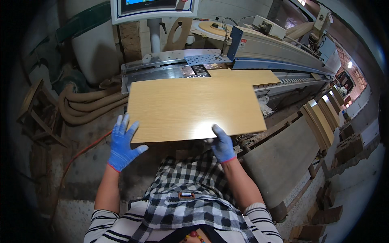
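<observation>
A flat rectangular wooden panel (194, 107) with light grain is tilted in front of me, at the near side of a long machine. My right hand (222, 145), in a blue glove, grips its near edge, thumb on top and the other fingers hidden below. At the panel's left near corner is my left hand (123, 143), also gloved in blue. Its fingers are spread and hold nothing; whether the fingertips touch the panel's edge I cannot tell. Behind the panel, a second wooden board (245, 76) lies on the machine's bed, partly covered by the first.
The edge-working machine (279, 52) runs off to the far right. A screen (154, 10) stands on a post at the back. Thick ribbed hoses (89, 107) and a wooden stool (40, 111) are on the left. To the right are a grey conveyor belt (283, 156) and leaning panels (320, 125).
</observation>
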`<move>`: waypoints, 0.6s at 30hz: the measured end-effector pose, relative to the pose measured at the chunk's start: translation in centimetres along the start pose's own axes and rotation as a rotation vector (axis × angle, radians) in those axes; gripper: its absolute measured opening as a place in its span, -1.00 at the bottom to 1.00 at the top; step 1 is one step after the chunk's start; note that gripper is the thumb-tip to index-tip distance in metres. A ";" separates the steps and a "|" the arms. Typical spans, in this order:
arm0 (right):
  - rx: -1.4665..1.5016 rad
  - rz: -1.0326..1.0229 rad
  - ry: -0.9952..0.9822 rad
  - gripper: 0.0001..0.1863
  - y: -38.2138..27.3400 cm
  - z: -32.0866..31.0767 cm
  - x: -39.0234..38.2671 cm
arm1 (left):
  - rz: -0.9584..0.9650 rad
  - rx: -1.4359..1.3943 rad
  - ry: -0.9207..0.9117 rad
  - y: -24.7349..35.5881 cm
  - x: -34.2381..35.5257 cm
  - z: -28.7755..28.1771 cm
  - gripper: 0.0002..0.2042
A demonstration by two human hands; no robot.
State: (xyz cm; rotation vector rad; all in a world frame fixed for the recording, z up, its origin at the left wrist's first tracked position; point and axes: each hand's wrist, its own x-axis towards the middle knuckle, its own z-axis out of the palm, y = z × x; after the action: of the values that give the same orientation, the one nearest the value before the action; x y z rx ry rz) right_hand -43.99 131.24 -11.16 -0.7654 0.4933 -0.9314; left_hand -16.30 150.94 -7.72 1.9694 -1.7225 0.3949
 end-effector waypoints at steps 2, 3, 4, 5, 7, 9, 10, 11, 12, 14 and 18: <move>0.035 0.069 -0.039 -0.78 1.3 1.6 2.2 | -0.048 -0.014 0.034 -2.0 -0.8 0.5 -0.32; 0.065 0.092 -0.088 -0.78 1.8 2.5 3.2 | -0.070 -0.021 0.051 -2.9 -1.1 0.7 -0.34; 0.019 0.125 -0.032 -0.83 2.2 3.5 4.1 | -0.085 -0.022 0.070 -3.3 -1.1 0.6 -0.39; 0.037 0.159 -0.065 -0.82 3.2 3.2 5.4 | -0.095 -0.033 0.085 -3.9 -1.1 0.5 -0.40; 0.053 0.223 -0.022 -0.83 3.1 5.5 6.1 | -0.128 -0.059 0.120 -5.6 -1.5 0.7 -0.41; 0.105 0.251 -0.060 -0.80 3.3 5.3 7.3 | -0.143 -0.026 0.142 -6.2 -0.6 0.7 -0.44; 0.171 0.250 -0.090 -0.79 3.4 5.0 7.7 | -0.145 -0.023 0.143 -6.7 0.0 1.1 -0.44; 0.237 0.249 -0.119 -0.79 3.6 4.7 8.1 | -0.148 -0.020 0.145 -7.1 0.8 1.5 -0.45; 0.315 0.224 -0.181 -0.79 3.5 3.9 8.1 | -0.167 -0.006 0.137 -7.2 1.5 1.8 -0.46; 0.309 0.129 -0.229 -0.56 2.1 2.5 7.0 | -0.187 0.014 0.128 -7.6 3.1 2.5 -0.46; 0.134 0.038 -0.169 -0.34 -1.3 -4.3 2.6 | -0.247 -0.021 0.107 -8.9 5.4 4.1 -0.46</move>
State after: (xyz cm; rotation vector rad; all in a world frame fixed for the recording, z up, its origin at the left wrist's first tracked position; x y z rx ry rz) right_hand -46.26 126.92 -13.08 -0.7032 0.2935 -0.8475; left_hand -7.15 144.90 -9.88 2.0755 -1.3917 0.3845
